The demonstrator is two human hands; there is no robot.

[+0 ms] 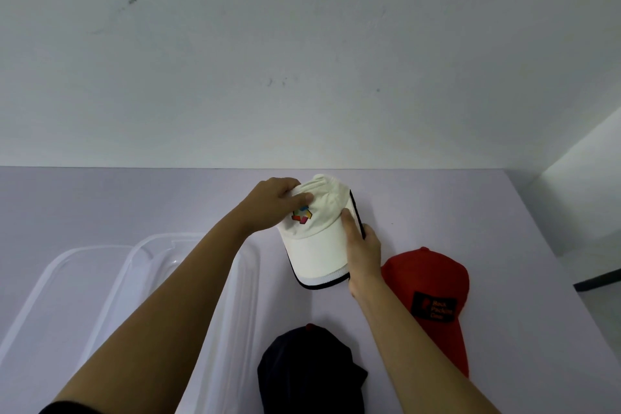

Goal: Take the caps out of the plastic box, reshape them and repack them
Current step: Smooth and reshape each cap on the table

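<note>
A white cap with a coloured logo and a dark-edged brim sits on the table near its middle, brim toward me. My left hand grips the left side of its crown, thumb on the front panel. My right hand holds the right edge of the brim, thumb on top and fingers under. A red cap with a black patch lies right of my right wrist. A dark navy cap lies crumpled near the front edge. The clear plastic box stands at the left under my left forearm.
A clear lid lies left of the box. The pale table ends at a white wall behind and drops off along its right edge.
</note>
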